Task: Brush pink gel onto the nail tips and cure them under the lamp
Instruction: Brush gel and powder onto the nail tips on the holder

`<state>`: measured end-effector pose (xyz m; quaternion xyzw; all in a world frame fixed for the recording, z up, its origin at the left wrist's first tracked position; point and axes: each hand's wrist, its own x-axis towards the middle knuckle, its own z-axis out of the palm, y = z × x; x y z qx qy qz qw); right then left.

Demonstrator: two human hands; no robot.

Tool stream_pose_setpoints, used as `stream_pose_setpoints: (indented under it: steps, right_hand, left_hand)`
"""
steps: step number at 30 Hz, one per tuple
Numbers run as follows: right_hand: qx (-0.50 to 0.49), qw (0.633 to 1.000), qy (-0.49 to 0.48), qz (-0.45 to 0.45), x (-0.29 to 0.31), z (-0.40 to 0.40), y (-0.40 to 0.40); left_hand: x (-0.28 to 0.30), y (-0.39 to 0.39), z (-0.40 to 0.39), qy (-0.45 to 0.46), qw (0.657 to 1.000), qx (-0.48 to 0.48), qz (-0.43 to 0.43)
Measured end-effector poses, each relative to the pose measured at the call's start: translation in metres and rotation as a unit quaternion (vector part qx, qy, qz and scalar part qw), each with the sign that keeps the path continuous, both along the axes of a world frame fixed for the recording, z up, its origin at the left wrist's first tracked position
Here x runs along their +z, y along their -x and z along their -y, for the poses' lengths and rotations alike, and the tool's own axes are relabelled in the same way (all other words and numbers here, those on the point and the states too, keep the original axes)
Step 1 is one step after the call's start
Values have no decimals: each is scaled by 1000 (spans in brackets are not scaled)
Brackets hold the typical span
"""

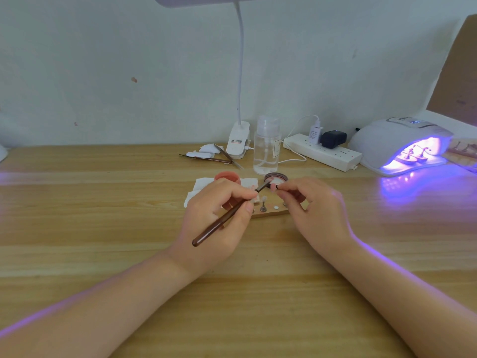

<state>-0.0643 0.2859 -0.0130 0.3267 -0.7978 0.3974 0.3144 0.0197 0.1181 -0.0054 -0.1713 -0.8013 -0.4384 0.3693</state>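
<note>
While left hand (pixel 219 215) grips slim wooden brush (pixel 224 215) — right hand (pixel 312 205) fingers pinch nail tip (pixel 274 186).

Both forearms reached forward over the counter (pixel 103 202), the hands close together. The left hand (pixel 214 223) pinched a brush (pixel 224 218) between curled fingers (pixel 238 193). Just right of the brush tip, the right hand (pixel 317 215) pinched something small.

Brown-handled brush (pixel 227 215) tilted toward open gel jar (pixel 275 179); curing lamp (pixel 395 140) glowing violet
</note>
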Motion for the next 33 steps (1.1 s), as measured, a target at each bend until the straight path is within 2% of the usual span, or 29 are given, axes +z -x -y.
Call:
stream_pose_setpoints:
  steps: [2, 8, 16, 22, 28, 33]
  right_hand:
    - [0, 1000, 1, -1, -1, 0, 1]
    - [3, 1000, -9, -28, -1, -1, 1]
    - [2, 1000, -6, -10, -1, -2, 2]
    - [-18, 1000, 5, 5, -1, 0, 2]
    - [-6, 999, 24, 25, -1, 1, -1]
    - [0, 999, 31, 40, -1, 2, -2]
  left_hand:
    - [1, 0, 1, -9, 1000, -5, 0]
    - [1, 0, -2, 37, 999, 3, 1]
    - [3, -1, -1, 69, 998, -1, -6]
    - [1, -4, 0, 32, 999, -13, -9]
    - [1, -3, -5, -49, 998, 4, 34]
    - [0, -4, -7, -33, 998, 8, 52]
